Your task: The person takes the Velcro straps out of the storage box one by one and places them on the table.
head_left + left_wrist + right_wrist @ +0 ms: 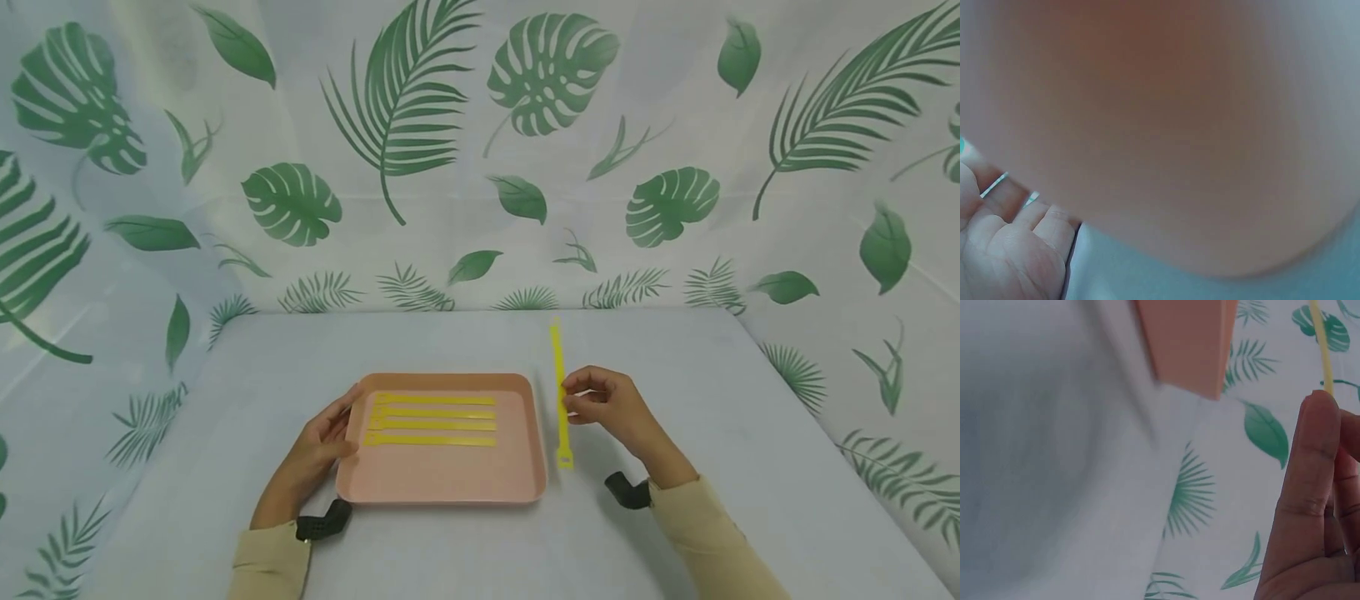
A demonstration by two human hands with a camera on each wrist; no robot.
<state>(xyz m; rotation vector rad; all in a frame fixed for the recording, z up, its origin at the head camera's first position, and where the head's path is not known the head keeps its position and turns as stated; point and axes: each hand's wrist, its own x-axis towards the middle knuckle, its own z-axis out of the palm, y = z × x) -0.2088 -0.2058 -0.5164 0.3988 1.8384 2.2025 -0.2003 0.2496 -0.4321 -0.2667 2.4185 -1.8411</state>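
Observation:
A pink rectangular tray (442,479) rests on the table, and my left hand (318,446) grips its left edge. Within the tray, toward its far side, several yellow cable ties (438,425) lie side by side, their slotted heads to the left. Another yellow cable tie (559,358) is pinched near its middle by the thumb and fingers of my right hand (618,408), just right of the tray. It stands lengthwise, slotted head toward me. Up close, the tray (1179,187) blurs across most of the left wrist view, with my left palm (1016,256) at lower left.
A pale cloth covers the table (465,554). Behind it and along both sides hangs a white curtain (465,150) printed with green leaves. Each wrist carries a black strapped-on device, the right one (628,490) close over the table.

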